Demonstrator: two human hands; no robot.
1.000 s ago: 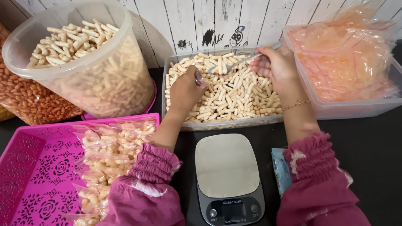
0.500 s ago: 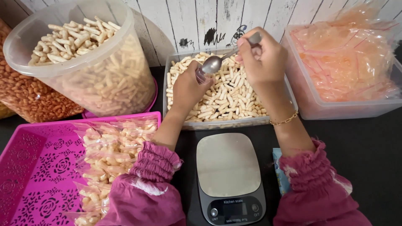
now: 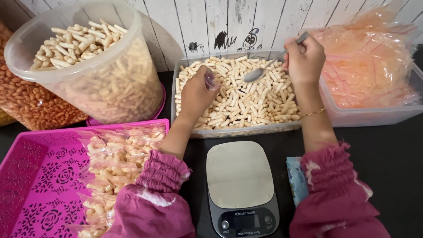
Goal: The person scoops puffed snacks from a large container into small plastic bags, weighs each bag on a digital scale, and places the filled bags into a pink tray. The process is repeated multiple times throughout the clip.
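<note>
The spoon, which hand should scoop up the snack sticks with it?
Probably the right hand: it grips the spoon over the snack sticks, while the left hand pinches a small clear bag.

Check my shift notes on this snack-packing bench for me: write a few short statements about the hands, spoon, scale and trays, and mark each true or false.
1. The right hand holds a metal spoon over the clear rectangular tub of pale snack sticks. True.
2. The grey kitchen scale carries a filled bag. False: its plate is bare.
3. The left hand pinches a small clear plastic bag. True.
4. The pink perforated plastic tray holds loose peanuts. False: it holds filled clear bags of snack sticks.
</note>
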